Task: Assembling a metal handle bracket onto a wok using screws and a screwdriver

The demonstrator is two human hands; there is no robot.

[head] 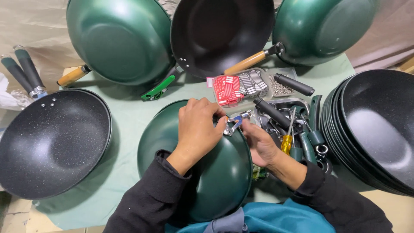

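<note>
Hands meet at the centre of the frame over an upturned green wok (215, 172) that rests dome-up in the person's lap area. The left hand (199, 127) lies curled on the wok's rim with its fingertips pinched on a small metal bracket (235, 122) that carries a touch of blue; the right hand (258, 144) comes in from the right, thumb and forefinger closed on the same bracket from the other side. It looks like the fitting of a handle mount to the wok's edge — lining the piece up, by my reading, with nothing yet fastened. Just right of the hands a metal tray (302, 103) holds black handles (271, 112), green handle pieces and a yellow-handled screwdriver (286, 140); above it a clear box (241, 86) shows red and grey packets and loose screws. More green woks (120, 39) lean across the top of the frame, one black pan (51, 142) sits at the left, and a stack of pans (375, 129) fills the right edge. Any next move would call for holding the bracket steady on the curved rim — a slip seems easy there — while a free hand goes for a screw and the driver.
</note>
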